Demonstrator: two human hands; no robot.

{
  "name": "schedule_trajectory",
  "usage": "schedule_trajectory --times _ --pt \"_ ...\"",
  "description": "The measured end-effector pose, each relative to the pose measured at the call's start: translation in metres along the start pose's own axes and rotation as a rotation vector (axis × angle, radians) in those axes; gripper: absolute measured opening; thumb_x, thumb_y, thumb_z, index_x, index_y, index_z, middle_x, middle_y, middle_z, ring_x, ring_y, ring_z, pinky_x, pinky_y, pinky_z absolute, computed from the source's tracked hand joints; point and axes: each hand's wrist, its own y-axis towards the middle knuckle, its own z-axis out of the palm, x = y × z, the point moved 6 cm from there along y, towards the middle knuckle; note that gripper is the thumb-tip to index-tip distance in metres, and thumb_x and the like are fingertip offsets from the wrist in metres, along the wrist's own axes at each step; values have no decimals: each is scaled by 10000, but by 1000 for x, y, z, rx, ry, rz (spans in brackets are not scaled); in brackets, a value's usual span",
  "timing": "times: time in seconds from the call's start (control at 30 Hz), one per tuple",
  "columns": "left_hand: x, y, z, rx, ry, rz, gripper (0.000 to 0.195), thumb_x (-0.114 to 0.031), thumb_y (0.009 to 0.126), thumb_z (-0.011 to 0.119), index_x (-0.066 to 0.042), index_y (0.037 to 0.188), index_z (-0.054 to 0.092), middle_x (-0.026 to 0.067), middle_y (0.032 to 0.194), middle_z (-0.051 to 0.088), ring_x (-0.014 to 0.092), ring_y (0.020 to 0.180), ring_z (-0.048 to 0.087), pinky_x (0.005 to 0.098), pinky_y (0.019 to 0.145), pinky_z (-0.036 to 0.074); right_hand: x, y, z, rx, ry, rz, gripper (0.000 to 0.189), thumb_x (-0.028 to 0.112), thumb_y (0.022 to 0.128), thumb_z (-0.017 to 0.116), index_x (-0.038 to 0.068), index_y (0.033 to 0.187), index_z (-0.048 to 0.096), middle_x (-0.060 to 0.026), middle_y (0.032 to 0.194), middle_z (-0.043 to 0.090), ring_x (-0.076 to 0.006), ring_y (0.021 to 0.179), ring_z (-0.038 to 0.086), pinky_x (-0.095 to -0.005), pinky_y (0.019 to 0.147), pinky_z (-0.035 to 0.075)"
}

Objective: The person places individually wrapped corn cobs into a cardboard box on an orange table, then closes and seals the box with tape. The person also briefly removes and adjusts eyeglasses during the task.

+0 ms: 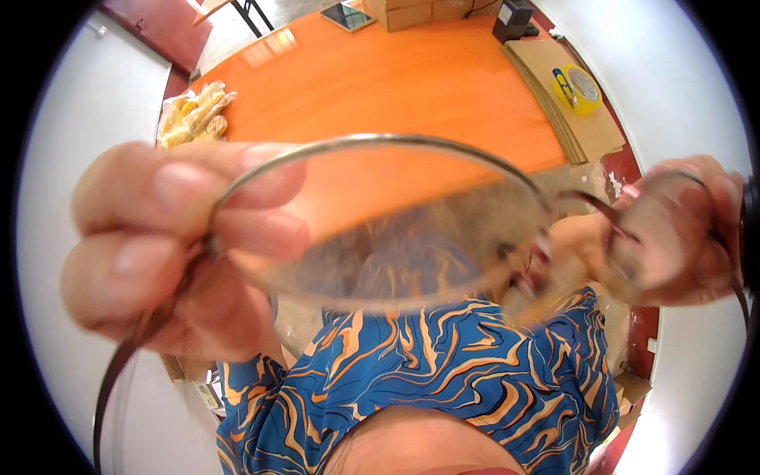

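A pair of thin metal-framed eyeglasses (380, 139) is held close before the camera, one lens large in the middle and the other small at the right. Fingers of my left hand (160, 237) grip the frame at its left hinge, where a dark temple arm curves down to the lower left. At the other end, my right hand (677, 237) holds the right side of the frame near the far lens. Part of both hands shows through the lenses. The glasses are blurred, and beneath them is a blue patterned shirt (415, 368).
An orange tabletop (380, 83) lies beyond the glasses. Plastic-wrapped yellowish items (196, 116) sit at its left edge. Cardboard sheets (546, 95) on the right carry a yellow tape roll (585, 89) and a box cutter (564, 86). A tablet (347, 16) and cardboard boxes (409, 15) stand at the far edge.
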Motion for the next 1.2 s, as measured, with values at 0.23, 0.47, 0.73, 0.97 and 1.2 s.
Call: schedule_trajectory --times 0.23,0.47,0.73,0.97,1.2 --pt "44 -14 28 42 -76 -182 257 42 945 490 -13 1196 494 225 1096 626 256 917 680 328 683 609 -48 -44 10 -49 -38 337 103 28 958 581 10 1038 520 -188 972 652 -229 760 650 -291 694 595" --pt "110 -66 38 24 -86 -482 410 120 941 511 37 1342 529 156 1057 644 206 949 682 293 790 614 -105 -120 20 -59 56 792 242 -95 890 648 -52 1124 606 -120 989 654 -181 888 694 -288 815 603" --pt "177 -115 45 191 -85 -851 272 56 968 517 55 1201 659 93 1071 620 167 958 662 275 851 596 -153 -189 31 237 60 1189 198 -43 919 597 -46 1097 684 -87 995 679 -143 914 685 -265 827 575" --pt "222 -135 45 327 -59 -1083 295 49 939 484 60 1164 674 85 1007 658 153 895 672 278 848 590 -176 -229 38 431 356 1521 316 131 993 468 -59 1156 660 -118 993 679 -181 909 689 -292 830 579" --pt "253 -137 58 436 -106 -1210 307 14 933 471 63 1150 683 82 974 665 147 889 669 287 836 595 -191 -226 34 527 316 1703 446 334 1022 452 -22 1198 656 -97 953 670 -181 762 708 -280 703 593"
